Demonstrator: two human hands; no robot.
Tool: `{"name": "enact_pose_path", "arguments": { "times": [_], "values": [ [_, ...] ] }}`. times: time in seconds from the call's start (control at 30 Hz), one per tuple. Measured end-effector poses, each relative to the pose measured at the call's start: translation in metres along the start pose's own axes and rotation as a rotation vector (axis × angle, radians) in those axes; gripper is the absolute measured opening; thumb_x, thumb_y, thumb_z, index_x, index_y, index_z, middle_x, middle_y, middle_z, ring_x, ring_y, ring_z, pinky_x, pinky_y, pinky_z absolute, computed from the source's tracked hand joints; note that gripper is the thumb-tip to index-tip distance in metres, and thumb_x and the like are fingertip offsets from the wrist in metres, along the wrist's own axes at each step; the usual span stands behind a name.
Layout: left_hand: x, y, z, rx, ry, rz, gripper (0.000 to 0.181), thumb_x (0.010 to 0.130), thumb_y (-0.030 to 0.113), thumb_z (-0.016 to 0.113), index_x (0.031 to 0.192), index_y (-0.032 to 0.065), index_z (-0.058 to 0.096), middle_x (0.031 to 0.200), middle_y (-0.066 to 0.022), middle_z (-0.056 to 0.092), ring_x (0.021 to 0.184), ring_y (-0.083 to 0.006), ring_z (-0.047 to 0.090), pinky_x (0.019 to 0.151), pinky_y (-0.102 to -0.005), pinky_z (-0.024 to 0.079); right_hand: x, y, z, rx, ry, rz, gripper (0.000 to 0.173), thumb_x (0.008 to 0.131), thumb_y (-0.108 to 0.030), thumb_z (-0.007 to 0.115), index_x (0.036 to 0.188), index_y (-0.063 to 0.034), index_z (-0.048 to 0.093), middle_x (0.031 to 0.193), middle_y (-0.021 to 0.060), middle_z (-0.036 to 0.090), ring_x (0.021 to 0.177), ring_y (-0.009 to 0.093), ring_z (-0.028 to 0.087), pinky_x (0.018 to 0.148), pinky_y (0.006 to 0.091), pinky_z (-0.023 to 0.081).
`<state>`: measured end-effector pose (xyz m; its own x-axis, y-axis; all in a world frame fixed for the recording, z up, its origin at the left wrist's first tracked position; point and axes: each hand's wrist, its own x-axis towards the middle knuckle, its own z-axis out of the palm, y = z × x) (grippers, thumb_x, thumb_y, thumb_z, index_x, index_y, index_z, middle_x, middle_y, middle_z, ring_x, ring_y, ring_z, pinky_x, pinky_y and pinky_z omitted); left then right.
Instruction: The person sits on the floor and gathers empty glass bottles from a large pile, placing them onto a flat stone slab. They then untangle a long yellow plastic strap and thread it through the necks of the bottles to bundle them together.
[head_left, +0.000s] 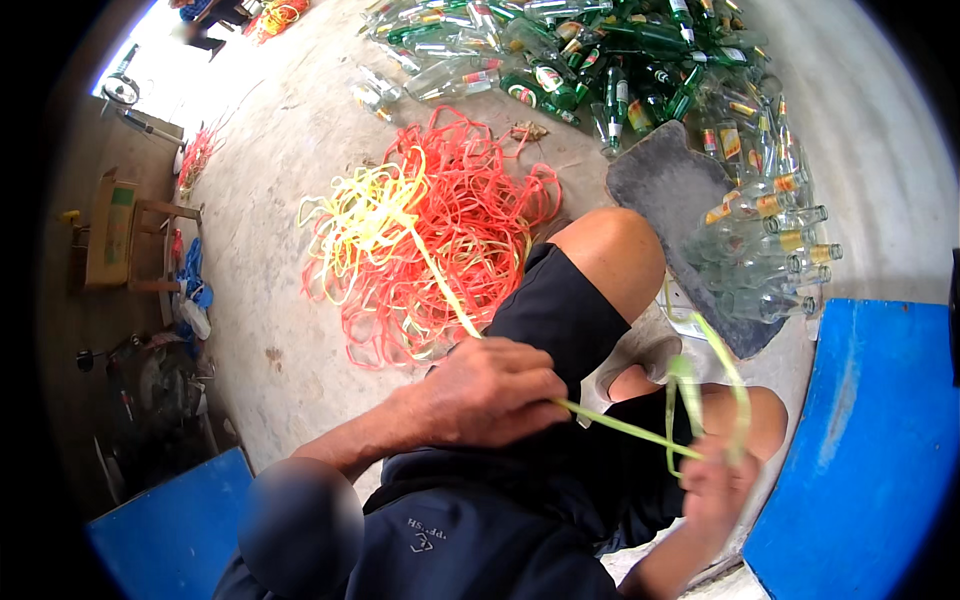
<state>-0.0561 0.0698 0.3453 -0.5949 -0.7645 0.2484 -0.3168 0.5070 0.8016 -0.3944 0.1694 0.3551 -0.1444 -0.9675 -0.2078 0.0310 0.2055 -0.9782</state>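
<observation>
A yellow-green plastic strap (442, 281) rises from the tangle on the floor to my left hand (491, 390), which is closed around it. Its taut length crosses my lap to my right hand (718, 480), blurred by motion and gripping the same strap. Loose loops of strap stand up above the right hand. In front of my knees lies a heap of red plastic strapping (472, 195), with a bright yellow bundle (367, 206) on its left part.
Green and clear glass bottles (555, 67) are piled at the back. More clear bottles (757, 255) lie at the right beside a dark board (660, 172). Blue panels (862, 435) flank me. A cardboard box (112, 232) is at the left. Another person (214, 19) is at the far left.
</observation>
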Motion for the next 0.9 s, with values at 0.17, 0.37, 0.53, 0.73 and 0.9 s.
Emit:
{"name": "enact_pose_path", "arguments": {
  "times": [0.17,0.37,0.53,0.73,0.9],
  "values": [
    [-0.034,-0.051,-0.017,0.162,0.149,-0.155,0.014,0.084,0.008,0.076,0.096,0.0049,0.068,0.078,-0.0084,0.059,0.069,-0.0271,0.059,0.064,-0.0404,0.047,-0.004,-0.052,-0.091,0.78,-0.082,-0.265,0.03,0.114,-0.033,0.045,0.094,-0.0102,0.047,0.075,-0.002,0.039,0.055,0.009,0.027,0.051,0.0261,0.023],
    [-0.065,-0.081,-0.028,0.264,0.226,-0.252,0.009,0.09,0.003,0.069,0.098,0.0015,0.067,0.081,-0.0105,0.058,0.072,-0.0273,0.058,0.066,-0.0386,0.047,-0.01,-0.072,-0.11,0.73,-0.063,-0.4,0.035,0.116,-0.033,0.04,0.092,-0.0085,0.045,0.065,-0.0029,0.023,0.056,0.009,0.018,0.058,0.0322,0.022],
    [-0.047,-0.048,-0.013,0.183,0.213,-0.251,0.006,0.089,0.001,0.071,0.094,0.0017,0.068,0.082,-0.0109,0.059,0.074,-0.029,0.063,0.066,-0.039,0.05,-0.008,-0.038,-0.035,0.668,0.12,-0.252,0.018,0.109,-0.026,0.054,0.103,-0.0085,0.052,0.078,-0.0002,0.041,0.059,0.007,0.031,0.05,0.0237,0.026],
    [-0.025,0.0,0.0,0.143,0.015,-0.121,0.016,0.086,0.009,0.077,0.097,0.0045,0.066,0.085,-0.0108,0.059,0.079,-0.0322,0.064,0.07,-0.0443,0.052,0.033,-0.026,0.116,-0.087,-0.243,-0.333,0.016,0.09,-0.004,0.076,0.103,-0.0019,0.067,0.105,0.0136,0.071,0.072,0.011,0.054,0.061,0.0229,0.043],
    [-0.028,0.004,0.005,0.062,0.065,-0.073,0.02,0.084,0.008,0.079,0.1,0.0048,0.067,0.086,-0.0093,0.061,0.08,-0.0304,0.066,0.07,-0.0438,0.052,0.049,-0.008,0.14,-0.351,-0.433,-0.317,0.019,0.094,-0.01,0.077,0.107,0.0003,0.069,0.097,0.0134,0.071,0.07,0.021,0.064,0.062,0.0317,0.049]
  ]
}}
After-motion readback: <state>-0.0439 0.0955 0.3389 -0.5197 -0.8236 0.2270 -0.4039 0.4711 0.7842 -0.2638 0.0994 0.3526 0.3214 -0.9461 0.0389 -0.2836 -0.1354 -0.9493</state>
